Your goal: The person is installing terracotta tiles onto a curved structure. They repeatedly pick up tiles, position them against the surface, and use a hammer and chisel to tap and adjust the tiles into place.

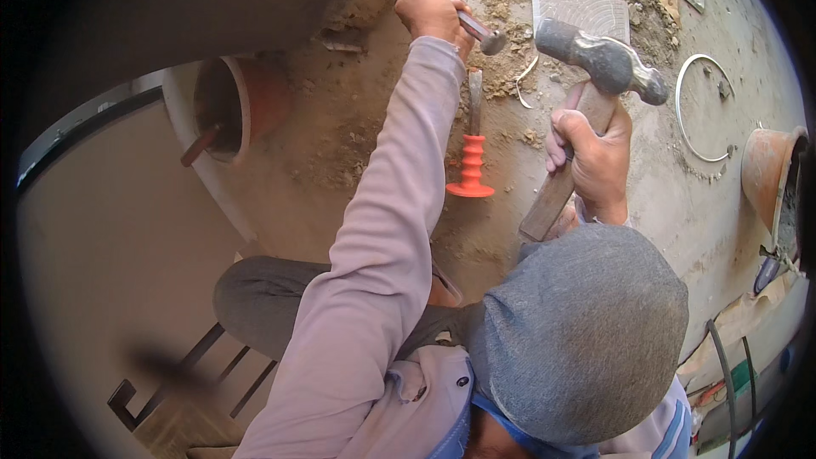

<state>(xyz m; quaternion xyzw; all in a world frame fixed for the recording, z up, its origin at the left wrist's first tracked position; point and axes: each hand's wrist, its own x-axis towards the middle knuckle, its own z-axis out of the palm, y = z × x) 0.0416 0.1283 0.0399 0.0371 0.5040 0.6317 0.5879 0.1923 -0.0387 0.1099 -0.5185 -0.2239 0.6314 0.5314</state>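
Reaching well forward, the left hand (430,13) is closed around a metal rod (478,28), while the right hand (600,157), nearer the body, clasps a hammer (605,72) by its handle — its head overlapping the grey tile (586,7) edge in view. Dusty floor (514,174) spreads between them, an orange-handled chisel (473,161) lying there.

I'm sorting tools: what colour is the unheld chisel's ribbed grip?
Bright orange-red; the grip shows best in the head view.
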